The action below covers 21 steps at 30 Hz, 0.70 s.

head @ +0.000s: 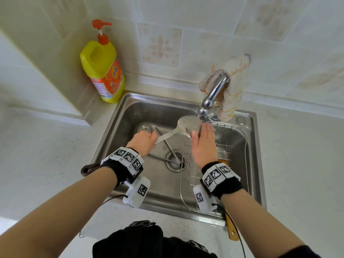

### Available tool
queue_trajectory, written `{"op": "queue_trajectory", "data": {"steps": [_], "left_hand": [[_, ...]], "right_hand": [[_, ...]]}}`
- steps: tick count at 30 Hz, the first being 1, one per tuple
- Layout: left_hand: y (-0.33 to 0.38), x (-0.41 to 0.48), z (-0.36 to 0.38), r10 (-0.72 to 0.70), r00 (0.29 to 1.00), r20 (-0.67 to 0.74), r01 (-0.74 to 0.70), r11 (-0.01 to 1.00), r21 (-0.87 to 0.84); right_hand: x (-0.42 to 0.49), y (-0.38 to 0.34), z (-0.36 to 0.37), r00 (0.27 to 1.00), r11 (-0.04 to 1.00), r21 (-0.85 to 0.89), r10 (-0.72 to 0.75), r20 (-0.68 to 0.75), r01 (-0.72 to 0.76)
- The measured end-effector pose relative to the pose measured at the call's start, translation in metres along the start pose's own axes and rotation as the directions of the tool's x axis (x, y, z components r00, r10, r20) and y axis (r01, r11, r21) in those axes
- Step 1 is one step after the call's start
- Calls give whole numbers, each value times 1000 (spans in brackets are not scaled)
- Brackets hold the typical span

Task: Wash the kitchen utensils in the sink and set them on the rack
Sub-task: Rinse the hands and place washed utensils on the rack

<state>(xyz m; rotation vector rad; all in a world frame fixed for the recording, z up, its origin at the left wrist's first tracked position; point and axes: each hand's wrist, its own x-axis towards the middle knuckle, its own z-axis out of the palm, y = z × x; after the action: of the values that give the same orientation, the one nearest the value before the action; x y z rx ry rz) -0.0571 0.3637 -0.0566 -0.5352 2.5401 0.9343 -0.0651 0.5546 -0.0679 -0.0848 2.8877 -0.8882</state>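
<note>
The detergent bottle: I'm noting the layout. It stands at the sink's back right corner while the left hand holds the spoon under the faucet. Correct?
No. The head view shows the detergent bottle at the back left corner of the sink, not the right. The left hand does hold the spoon under the faucet.

Stainless sink (111,131): one basin. A large metal spoon (188,124) is raised over its far right part, bowl wet, flat handle slanting down to the left. Two slim metal rods (168,146) lie on the basin floor, meeting near its middle. A wire rack (229,146) fills the right half. A wooden handle (230,229) juts past the near rim.
</note>
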Motion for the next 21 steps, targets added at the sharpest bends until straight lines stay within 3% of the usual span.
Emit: {"op": "queue_trajectory", "data": {"steps": [3, 4, 6, 8, 9, 13, 17, 21], "left_hand": [[0, -7, -4, 23, 1000, -16, -22, 998, 60], [3, -9, -6, 36, 999, -11, -35, 995, 91], [8, -13, -9, 77, 997, 9, -77, 985, 156], [9, -16, -9, 104, 994, 22, -107, 968, 228], [8, -18, -8, 111, 993, 26, -114, 956, 271], [7, -14, -6, 159, 987, 8, -151, 918, 367], [5, -11, -11, 261, 965, 20, -227, 799, 557], [-1, -9, -14, 266, 964, 0, -201, 728, 655]], "right_hand": [[-8, -15, 9, 961, 963, -41, -261, 93, 266], [-3, -14, 8, 962, 968, -16, -248, 111, 252], [17, -4, 4, 995, 996, 57, -65, 76, 61], [20, 2, 3, 997, 997, -49, 62, 51, -59], [14, -1, 8, 999, 988, -156, 6, 50, 1], [-3, -14, 17, 955, 941, -165, -283, 93, 295], [21, 0, -7, 962, 952, -175, -224, 155, 250], [14, 6, -13, 892, 873, -263, -326, 312, 411]]}}
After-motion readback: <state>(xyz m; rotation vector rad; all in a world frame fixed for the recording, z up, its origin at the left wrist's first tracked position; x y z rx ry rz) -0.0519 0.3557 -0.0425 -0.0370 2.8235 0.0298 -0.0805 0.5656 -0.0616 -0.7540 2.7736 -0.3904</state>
